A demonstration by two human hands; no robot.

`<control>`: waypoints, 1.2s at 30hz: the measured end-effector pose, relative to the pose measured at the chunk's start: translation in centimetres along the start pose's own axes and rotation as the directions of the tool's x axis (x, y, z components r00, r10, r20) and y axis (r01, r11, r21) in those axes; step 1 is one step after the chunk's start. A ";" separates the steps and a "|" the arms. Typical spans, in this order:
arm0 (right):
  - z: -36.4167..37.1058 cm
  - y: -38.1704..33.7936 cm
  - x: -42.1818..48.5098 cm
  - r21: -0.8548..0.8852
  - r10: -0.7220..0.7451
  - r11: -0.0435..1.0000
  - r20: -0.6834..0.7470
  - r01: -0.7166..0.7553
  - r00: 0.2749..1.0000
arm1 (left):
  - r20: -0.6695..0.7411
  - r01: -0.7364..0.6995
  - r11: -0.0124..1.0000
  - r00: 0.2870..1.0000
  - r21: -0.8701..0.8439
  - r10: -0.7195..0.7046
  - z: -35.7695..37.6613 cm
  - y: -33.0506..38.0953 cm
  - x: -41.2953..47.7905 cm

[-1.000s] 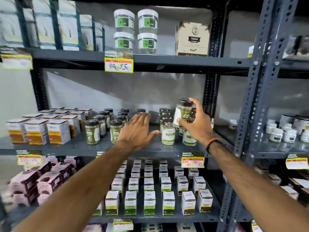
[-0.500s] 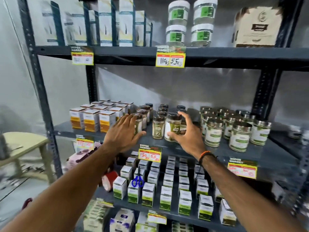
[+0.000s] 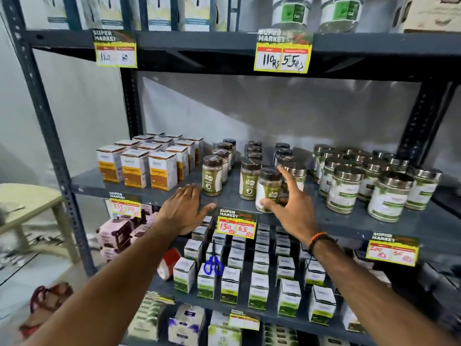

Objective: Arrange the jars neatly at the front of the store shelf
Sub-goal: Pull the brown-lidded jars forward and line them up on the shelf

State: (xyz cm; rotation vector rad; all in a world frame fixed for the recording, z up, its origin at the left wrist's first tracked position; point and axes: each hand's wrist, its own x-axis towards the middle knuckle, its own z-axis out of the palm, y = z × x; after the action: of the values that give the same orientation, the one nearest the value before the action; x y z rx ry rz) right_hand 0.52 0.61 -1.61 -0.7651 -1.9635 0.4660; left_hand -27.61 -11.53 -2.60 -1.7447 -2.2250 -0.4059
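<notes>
On the middle shelf (image 3: 174, 193) of the grey metal rack, your right hand (image 3: 293, 211) has its fingers (image 3: 285, 174) wrapped around a brown-lidded jar (image 3: 268, 189) with greenish-brown powder inside and a green and white label. That jar stands at the shelf's front edge, tilted a little, your thumb on its lower part and your fingers spread over its right side and lid. Just beside it to the left stands a second front jar (image 3: 249, 181), and further left a third front jar (image 3: 212, 176), both upright, with the same brown lids and powder. Behind each, further jars of the same kind (image 3: 254, 148) run back in rows toward the wall.

Your left hand (image 3: 185, 208) lies flat, palm down, on the shelf's front edge just below and left of the third front jar, its fingers stretched out together and the thumb apart, holding nothing.

To the right, well apart from your hands, steel-lidded jars (image 3: 344, 186) with white and green labels stand in a cluster; what fills them is hidden by the labels. To the left, orange and white cartons (image 3: 136, 168) stand in rows. A yellow price tag (image 3: 235, 226) hangs from the shelf edge between your hands. One shelf down, blue-handled scissors (image 3: 213, 265) rest among small white and green boxes (image 3: 230, 283).
</notes>
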 end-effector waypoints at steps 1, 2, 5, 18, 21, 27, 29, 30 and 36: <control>0.2 0.1 0.0 -0.001 -0.010 1.000 -0.003 0.010 1.000 | -0.002 -0.006 1.000 1.000 0.016 0.007 0.4 -0.2 0.0; 0.3 0.1 0.0 -0.003 -0.020 1.000 -0.008 0.020 1.000 | -0.005 -0.012 0.999 1.000 0.033 0.013 0.7 -0.3 0.1; 1.1 0.3 -0.4 -0.010 -0.024 1.000 -0.041 0.023 0.999 | -0.014 -0.010 0.999 1.000 0.041 0.011 1.4 -0.5 0.1; 0.3 -0.1 -2.9 0.053 -0.012 0.998 -0.183 0.022 0.983 | -0.041 -0.012 0.999 0.999 0.048 0.014 2.3 -1.0 0.2; -1.5 -0.4 -2.7 0.001 -0.121 0.992 -0.339 0.129 0.933 | -0.041 -0.013 0.999 0.999 0.048 0.015 2.3 -0.9 0.2; -3.7 0.7 -0.1 -0.108 0.027 0.993 -0.247 -0.055 0.969 | -0.042 -0.012 0.999 0.999 0.051 0.014 2.3 -0.9 0.1; -3.7 1.3 0.3 -0.144 0.118 0.979 -0.172 -0.143 0.978 | -0.043 -0.011 0.998 0.999 0.054 0.013 2.3 -0.8 0.2; -3.6 1.6 0.4 -0.148 0.157 0.973 -0.144 -0.178 0.977 | -0.042 -0.011 0.999 0.999 0.053 0.014 2.3 -0.8 0.2; -2.6 2.5 0.9 -0.224 0.258 0.938 -0.054 -0.264 0.965 | -0.052 -0.014 0.999 0.999 0.045 0.016 2.2 -0.8 0.1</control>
State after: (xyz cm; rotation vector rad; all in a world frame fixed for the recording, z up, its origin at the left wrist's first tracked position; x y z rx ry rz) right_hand 3.35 3.10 -1.31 -1.1837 -1.9219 0.3863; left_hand -28.52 -10.75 -4.65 -1.7072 -2.1668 -0.3916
